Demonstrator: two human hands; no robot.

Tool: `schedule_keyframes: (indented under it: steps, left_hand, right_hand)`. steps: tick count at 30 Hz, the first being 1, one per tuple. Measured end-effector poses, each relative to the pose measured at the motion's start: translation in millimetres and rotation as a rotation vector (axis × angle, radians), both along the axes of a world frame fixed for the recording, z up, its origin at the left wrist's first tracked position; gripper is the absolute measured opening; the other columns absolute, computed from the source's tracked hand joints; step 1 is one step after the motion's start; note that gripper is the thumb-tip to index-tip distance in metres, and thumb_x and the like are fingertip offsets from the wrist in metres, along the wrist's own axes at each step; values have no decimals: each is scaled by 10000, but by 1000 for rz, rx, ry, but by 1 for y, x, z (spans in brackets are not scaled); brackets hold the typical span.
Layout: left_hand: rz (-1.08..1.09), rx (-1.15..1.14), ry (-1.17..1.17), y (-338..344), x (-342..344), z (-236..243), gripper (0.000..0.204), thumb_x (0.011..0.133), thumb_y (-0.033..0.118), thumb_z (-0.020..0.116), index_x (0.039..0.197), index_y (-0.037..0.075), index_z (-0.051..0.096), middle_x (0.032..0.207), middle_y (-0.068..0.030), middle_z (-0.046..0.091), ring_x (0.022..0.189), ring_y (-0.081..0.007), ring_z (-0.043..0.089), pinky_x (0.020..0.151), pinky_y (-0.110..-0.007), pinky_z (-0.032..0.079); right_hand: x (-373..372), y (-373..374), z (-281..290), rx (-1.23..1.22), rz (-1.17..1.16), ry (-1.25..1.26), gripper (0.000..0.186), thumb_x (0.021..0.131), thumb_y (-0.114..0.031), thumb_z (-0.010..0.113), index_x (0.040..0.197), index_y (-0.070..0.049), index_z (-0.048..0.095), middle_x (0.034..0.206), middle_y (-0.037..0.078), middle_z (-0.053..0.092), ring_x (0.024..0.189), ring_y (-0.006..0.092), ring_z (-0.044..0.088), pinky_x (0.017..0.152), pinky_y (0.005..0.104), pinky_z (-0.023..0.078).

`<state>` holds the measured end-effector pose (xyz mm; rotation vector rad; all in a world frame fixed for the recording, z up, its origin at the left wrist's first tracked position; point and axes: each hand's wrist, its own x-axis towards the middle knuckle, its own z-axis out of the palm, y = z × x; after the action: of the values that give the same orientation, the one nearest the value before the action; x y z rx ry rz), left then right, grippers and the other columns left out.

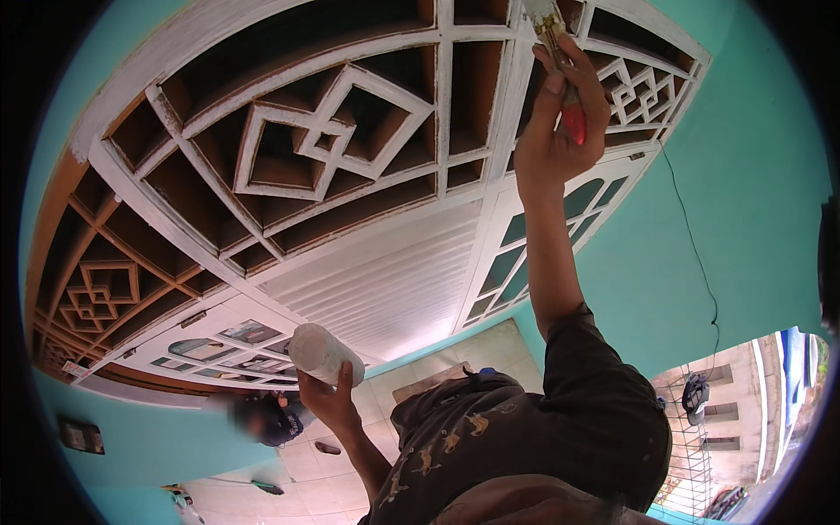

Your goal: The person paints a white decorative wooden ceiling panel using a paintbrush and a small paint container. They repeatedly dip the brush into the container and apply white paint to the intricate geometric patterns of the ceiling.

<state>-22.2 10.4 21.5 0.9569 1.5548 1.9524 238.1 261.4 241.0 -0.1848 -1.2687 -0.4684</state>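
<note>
My right hand point(560, 153) is raised high, its fingers closed round the red handle of a paintbrush point(573, 122). The brush's paint-smeared head points up to a white upright of the wooden lattice panel point(444, 96); whether the bristles touch it I cannot tell. That panel has interlocked diamond shapes, white paint on its bars and brown wood showing in the recesses. Lower down, my left hand point(331, 401) grips a white cylindrical container point(322, 353) smeared with white, tilted in this view. What is inside the container is hidden.
Below the lattice is a white ribbed door panel point(376, 262). A brown lattice point(96, 293) is at the far left, turquoise wall point(709, 236) with a hanging cable point(691, 241) at the right. A person point(276, 420) is at lower left. A wire grille point(687, 420) is at lower right.
</note>
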Motion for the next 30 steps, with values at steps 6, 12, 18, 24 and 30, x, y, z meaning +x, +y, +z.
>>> schedule_keyframes:
  steps: [6, 12, 18, 24, 30]
  left_hand:
    - [37, 29, -39, -3, 1, -6, 695, 720, -74, 742, 1353, -52, 454, 1269, -148, 558, 1179, -238, 544, 1047, -391, 410]
    - [20, 16, -52, -4, 2, -10, 700, 718, -76, 745, 1355, -53, 455, 1265, -146, 563, 1172, -237, 550, 1043, -394, 416]
    - [20, 35, -49, -5, 6, -2, 677, 722, -65, 753, 1335, -58, 465, 1251, -147, 568, 1164, -238, 556, 1039, -394, 420]
    - [21, 49, -61, -3, 7, -5, 646, 731, -60, 751, 1316, -58, 478, 1245, -143, 571, 1146, -231, 565, 1020, -384, 432]
    - [5, 43, -56, -3, 9, -5, 639, 729, -56, 753, 1310, -59, 487, 1234, -141, 577, 1146, -228, 563, 1018, -384, 430]
  right_hand:
    - [-19, 14, -2, 67, 194, 166, 239, 941, 85, 510, 1168, 30, 459, 1200, 248, 599, 961, 281, 697, 809, 327, 566]
    - [-43, 3, 6, -18, 454, 421, 207, 999, -46, 493, 1155, 22, 375, 1161, 257, 598, 936, 316, 700, 848, 402, 601]
    - [-57, -4, 13, -57, 656, 572, 256, 1008, -161, 525, 1108, 15, 367, 1134, 282, 603, 911, 341, 708, 831, 420, 608]
    - [-72, -16, 19, -104, 699, 586, 286, 1007, -218, 528, 1061, -11, 339, 1110, 314, 616, 927, 362, 706, 826, 426, 623]
    - [-77, -26, 15, -139, 710, 502, 285, 998, -198, 541, 1073, -5, 344, 1111, 324, 613, 888, 393, 706, 827, 455, 619]
